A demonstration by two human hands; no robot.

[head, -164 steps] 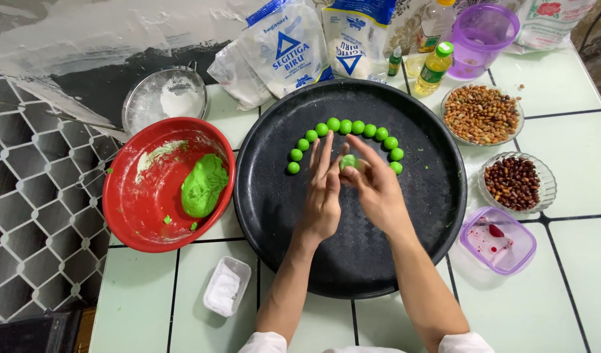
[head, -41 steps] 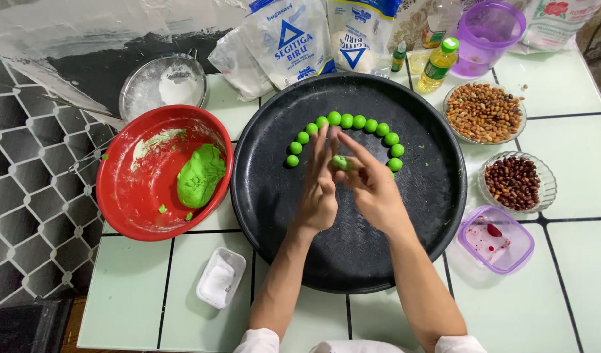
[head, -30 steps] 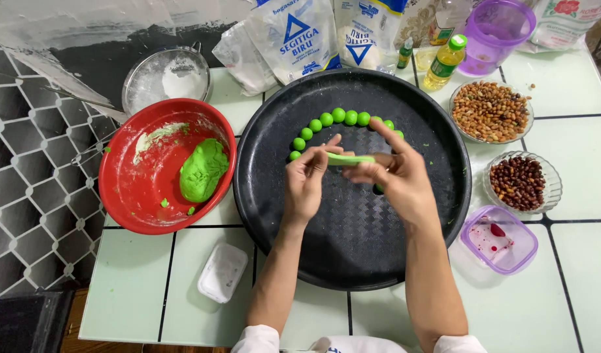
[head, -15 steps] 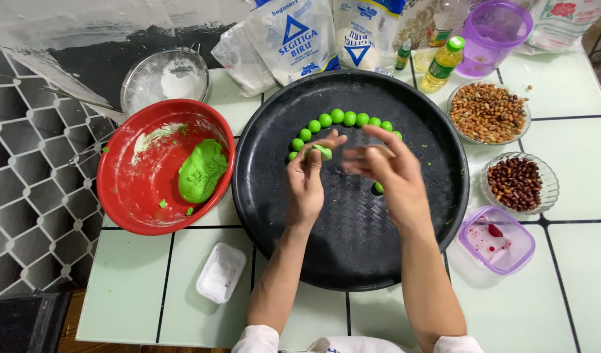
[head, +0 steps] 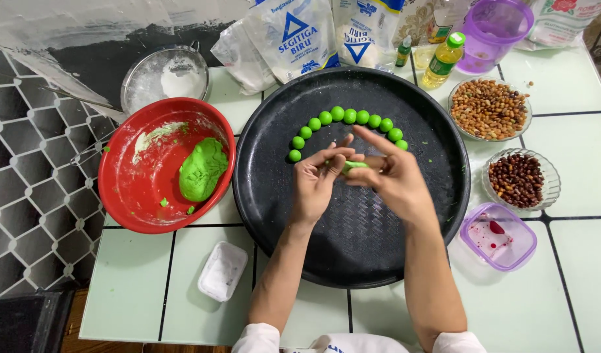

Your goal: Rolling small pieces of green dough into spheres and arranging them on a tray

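Observation:
Above a round black tray (head: 392,261), my left hand (head: 317,186) and my right hand (head: 392,180) meet fingertip to fingertip, pinching a small piece of green dough (head: 351,166) between them. Behind my fingers, several green dough balls (head: 345,116) form an arc on the tray. A big lump of green dough (head: 201,171) lies in a red bowl (head: 127,202) to the left of the tray.
Light peanuts fill a glass dish (head: 488,110) and dark beans another dish (head: 517,180) on the right. A purple box (head: 500,236), an oil bottle (head: 442,60), a purple jug (head: 493,29), flour bags (head: 294,39), a sieve (head: 164,82) and a small white tub (head: 222,280) stand around.
The dough was rolled between my palms, then stretched flat between both hands, held by the left alone, and now both hands pinch it together again.

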